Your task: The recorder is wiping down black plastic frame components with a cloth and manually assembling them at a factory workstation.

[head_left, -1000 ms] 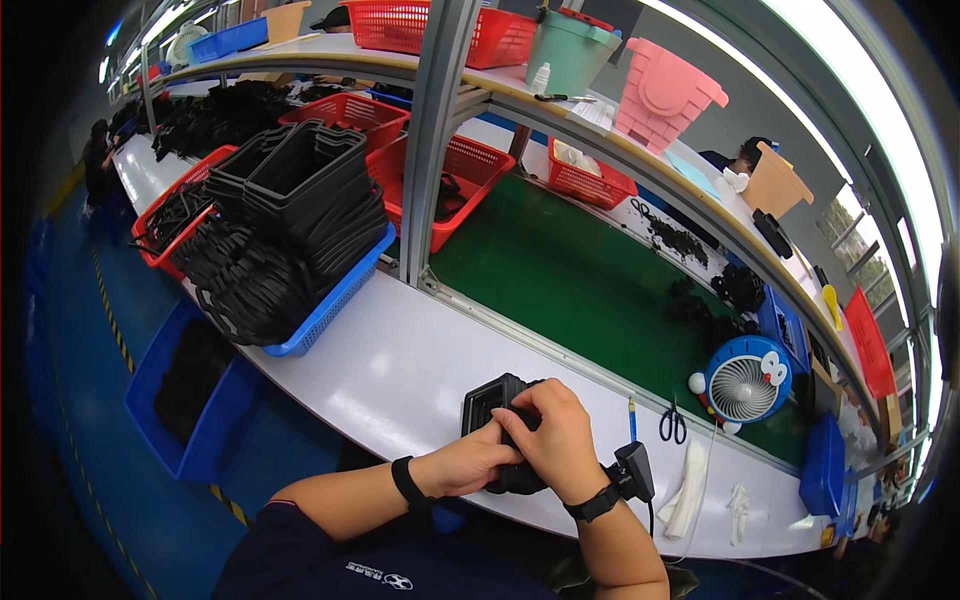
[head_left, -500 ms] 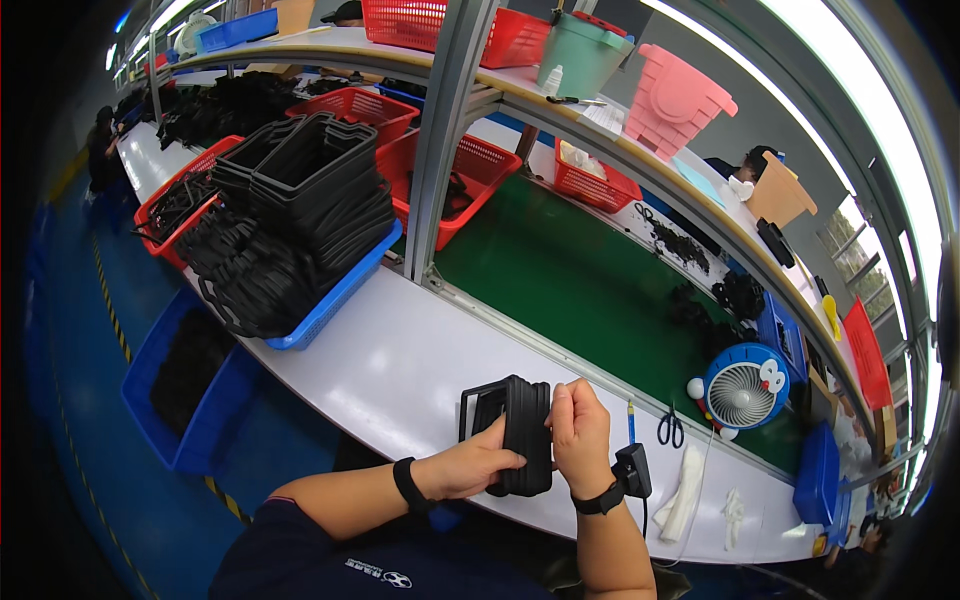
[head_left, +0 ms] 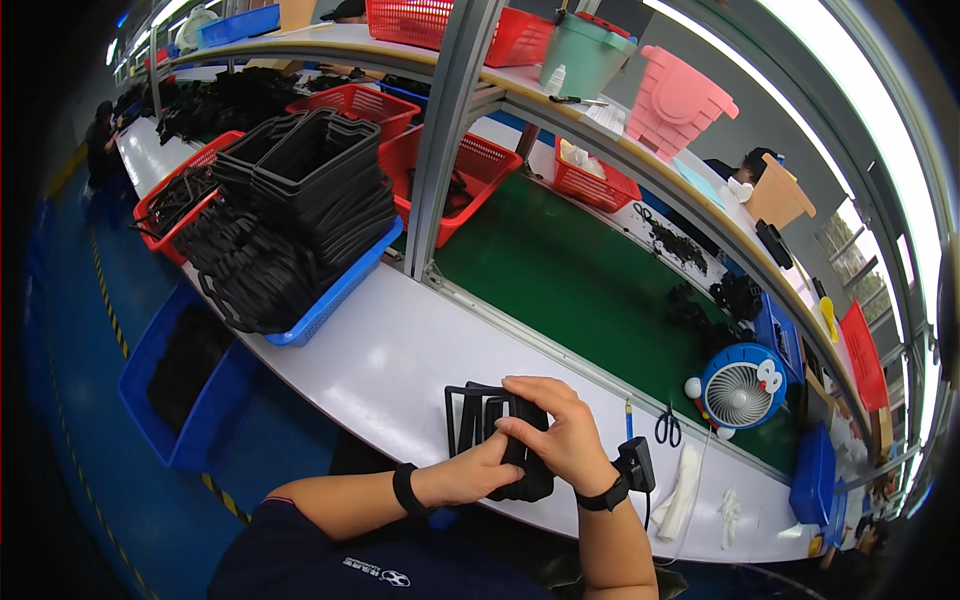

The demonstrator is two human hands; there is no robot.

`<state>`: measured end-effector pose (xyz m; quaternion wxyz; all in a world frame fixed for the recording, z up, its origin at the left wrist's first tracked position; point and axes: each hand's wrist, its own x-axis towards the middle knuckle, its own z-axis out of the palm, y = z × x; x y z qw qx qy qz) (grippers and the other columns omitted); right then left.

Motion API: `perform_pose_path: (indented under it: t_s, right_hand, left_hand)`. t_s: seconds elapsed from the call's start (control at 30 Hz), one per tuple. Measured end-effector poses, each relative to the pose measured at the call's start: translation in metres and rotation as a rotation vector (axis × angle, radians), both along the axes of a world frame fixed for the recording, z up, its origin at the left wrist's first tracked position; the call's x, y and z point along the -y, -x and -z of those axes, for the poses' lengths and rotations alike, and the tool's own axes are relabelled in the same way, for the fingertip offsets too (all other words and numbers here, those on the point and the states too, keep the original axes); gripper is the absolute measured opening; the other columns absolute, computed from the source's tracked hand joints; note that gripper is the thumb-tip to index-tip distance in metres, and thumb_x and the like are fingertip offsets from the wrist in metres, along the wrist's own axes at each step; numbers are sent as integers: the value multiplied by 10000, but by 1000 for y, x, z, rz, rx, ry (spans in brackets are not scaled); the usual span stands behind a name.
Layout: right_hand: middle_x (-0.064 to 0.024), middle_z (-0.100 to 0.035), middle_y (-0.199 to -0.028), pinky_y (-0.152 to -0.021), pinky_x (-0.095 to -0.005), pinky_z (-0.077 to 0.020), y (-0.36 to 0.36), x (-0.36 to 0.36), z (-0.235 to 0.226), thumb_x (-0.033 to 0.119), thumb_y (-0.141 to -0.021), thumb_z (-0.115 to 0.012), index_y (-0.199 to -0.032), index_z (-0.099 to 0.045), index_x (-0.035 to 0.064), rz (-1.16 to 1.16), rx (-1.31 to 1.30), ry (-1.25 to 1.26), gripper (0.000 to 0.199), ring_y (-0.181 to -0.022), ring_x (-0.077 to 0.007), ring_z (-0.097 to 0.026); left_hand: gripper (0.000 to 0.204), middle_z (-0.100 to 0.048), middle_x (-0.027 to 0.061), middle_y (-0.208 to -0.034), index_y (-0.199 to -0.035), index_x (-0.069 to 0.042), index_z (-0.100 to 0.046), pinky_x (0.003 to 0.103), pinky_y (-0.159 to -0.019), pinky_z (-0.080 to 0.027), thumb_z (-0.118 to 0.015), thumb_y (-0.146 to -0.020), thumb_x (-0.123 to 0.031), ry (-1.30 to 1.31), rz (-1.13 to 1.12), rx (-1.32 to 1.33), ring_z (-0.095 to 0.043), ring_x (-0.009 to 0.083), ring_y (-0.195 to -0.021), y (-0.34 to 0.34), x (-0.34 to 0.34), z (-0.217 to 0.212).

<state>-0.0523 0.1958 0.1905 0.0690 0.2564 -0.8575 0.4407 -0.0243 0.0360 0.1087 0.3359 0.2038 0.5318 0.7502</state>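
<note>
A stack of black rectangular frames (head_left: 531, 486) stands at the near edge of the white bench, between my hands. My left hand (head_left: 468, 474) grips the stack from the left, its thumb across the frames and its other fingers mostly hidden. Over the top and right side of the stack curls my right hand (head_left: 562, 432), fingers and thumb pressed on it. At the left end, one thin frame (head_left: 452, 420) leans a little apart from the others.
A blue basket (head_left: 335, 305) piled with black frames sits to the left. Scissors (head_left: 668, 427), a pen (head_left: 629, 418) and a white cloth (head_left: 682, 490) lie on the right. Beyond them is a blue fan (head_left: 742, 388) on a green belt (head_left: 560, 260). A metal post (head_left: 440, 150) rises ahead.
My right hand has moved left from beside the stack's right face and now wraps over its top. At the left end, the frames have spread and shifted slightly left.
</note>
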Motion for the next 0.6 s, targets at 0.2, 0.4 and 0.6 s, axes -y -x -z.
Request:
perform_pose_path:
  t_s: [0.2, 0.4, 0.6]
  right_hand:
    - [-103, -746, -996, -904, -349, -509, 2, 4, 10, 92, -796, -817, -966, -752, 26, 132, 37, 68, 194, -977, -247, -676]
    - [-93, -739, -935, -861, -299, -506, -4, 11, 17, 132, -942, -702, -938, -692, 3, 271, 96, 203, 129, -908, -185, -668]
    - [-66, -696, -882, -772, -256, -504, -8, -4, 29, 124, -1011, -619, -992, -621, 0, 297, 115, 527, 126, -811, -123, -646]
  left_hand:
    - [812, -451, 90, -1365, -1592, -42, -35, 327, -1053, -422, -495, -925, 20, -40, 17, -65, -472, 165, -1255, -4, 1, -14]
    - [823, -478, 66, -1282, -1602, -67, -40, 310, -987, -460, -490, -921, 43, -81, 61, -54, -524, 133, -1131, -4, 0, -3]
    - [830, -480, 91, -1340, -1604, -98, -49, 324, -1010, -460, -472, -910, 68, -131, 45, 27, -534, 151, -1182, -5, 4, -16]
